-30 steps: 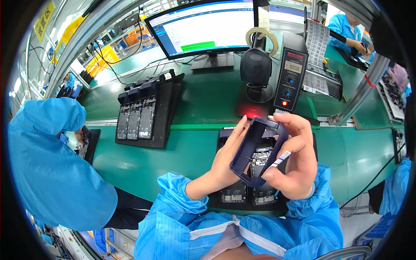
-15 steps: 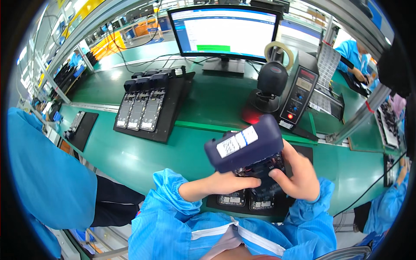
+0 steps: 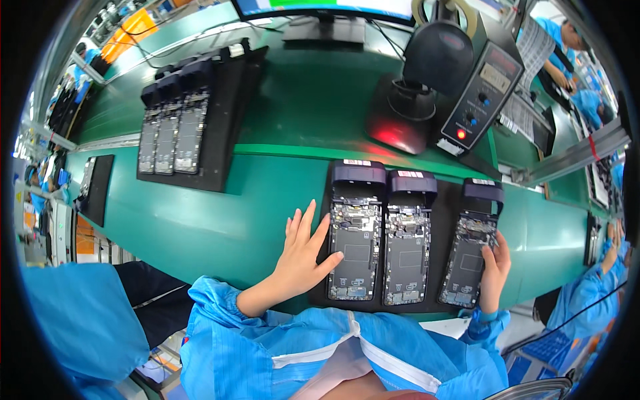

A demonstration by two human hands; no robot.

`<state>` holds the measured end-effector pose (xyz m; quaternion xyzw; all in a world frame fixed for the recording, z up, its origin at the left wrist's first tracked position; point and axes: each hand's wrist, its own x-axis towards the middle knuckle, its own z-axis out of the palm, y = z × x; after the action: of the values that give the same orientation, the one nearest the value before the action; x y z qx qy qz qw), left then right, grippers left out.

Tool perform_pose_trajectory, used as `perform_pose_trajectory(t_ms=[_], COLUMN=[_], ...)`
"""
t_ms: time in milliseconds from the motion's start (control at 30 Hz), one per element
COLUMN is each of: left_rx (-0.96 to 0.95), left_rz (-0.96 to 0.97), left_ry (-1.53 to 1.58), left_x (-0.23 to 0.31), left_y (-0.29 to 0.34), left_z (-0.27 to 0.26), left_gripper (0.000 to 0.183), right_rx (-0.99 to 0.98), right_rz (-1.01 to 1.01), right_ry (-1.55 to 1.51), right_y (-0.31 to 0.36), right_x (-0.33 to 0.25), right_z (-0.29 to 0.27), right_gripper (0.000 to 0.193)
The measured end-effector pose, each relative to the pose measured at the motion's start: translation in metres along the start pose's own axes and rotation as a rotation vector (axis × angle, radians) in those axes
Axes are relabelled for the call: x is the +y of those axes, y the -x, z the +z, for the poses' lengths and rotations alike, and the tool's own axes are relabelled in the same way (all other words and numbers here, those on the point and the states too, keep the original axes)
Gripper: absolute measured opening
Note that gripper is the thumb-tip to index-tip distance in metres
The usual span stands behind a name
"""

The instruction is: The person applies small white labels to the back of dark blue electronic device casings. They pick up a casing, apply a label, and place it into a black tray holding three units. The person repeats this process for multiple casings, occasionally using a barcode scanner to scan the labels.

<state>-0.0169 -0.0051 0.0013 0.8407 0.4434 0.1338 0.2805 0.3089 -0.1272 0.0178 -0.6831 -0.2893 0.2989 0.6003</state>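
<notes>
Three open handheld devices lie on a black pad (image 3: 437,259) in front of me, each with a bare circuit board and a raised dark navy head at the far end. My right hand (image 3: 495,270) grips the right edge of the rightmost device (image 3: 467,260), thumb on top and fingers along its side. That device lies slightly askew. Beside the leftmost device (image 3: 353,257), my left hand (image 3: 300,257) is open with fingers spread, its thumb tip at the device's left edge. The middle device (image 3: 405,257) lies untouched between them.
Beyond the pad stands a black scanner (image 3: 433,57) on a stand, glowing red at its base. A control box (image 3: 481,97) with knobs is beside it. More devices (image 3: 190,137) rest on a black board (image 3: 217,143) at left. A monitor (image 3: 323,30) stands behind; a person's blue sleeve (image 3: 87,320) is near left.
The device held tilted up in both hands now lies at the right of the pad. My left hand has let go and moved left; the view has tipped downward.
</notes>
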Motion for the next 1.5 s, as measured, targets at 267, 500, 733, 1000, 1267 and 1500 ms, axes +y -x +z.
perform_pose_trajectory(t_ms=[267,500,733,1000,1267,1500], left_rx=[-0.068,-0.088,-0.089,-0.098,-0.106,-0.087], left_rz=[0.050,0.046,0.030,0.034,0.020,0.036], left_ry=[-0.059,-0.069,-0.173,-0.149,-0.156,-0.137], left_x=[0.001,0.000,0.005,0.008,0.008,0.010], left_y=[-0.008,-0.015,-0.016,-0.017,-0.016,-0.022], left_z=[0.006,0.003,0.010,0.008,0.009,0.010], left_gripper=[0.075,0.073,0.074,0.074,0.075,0.075], right_rx=[-0.091,-0.215,-0.031,-0.458,-0.891,-0.724], right_rz=[0.027,-0.024,-0.456,-0.647,-0.760,-0.852], right_ry=[0.313,0.782,0.967,1.021,0.940,0.724], right_y=[-0.015,-0.022,-0.041,-0.026,-0.010,-0.026], right_x=[0.019,-0.003,-0.056,-0.040,-0.036,-0.035], right_z=[0.026,0.020,0.041,0.085,0.097,0.077], right_gripper=[0.027,0.034,0.049,0.021,0.024,0.019])
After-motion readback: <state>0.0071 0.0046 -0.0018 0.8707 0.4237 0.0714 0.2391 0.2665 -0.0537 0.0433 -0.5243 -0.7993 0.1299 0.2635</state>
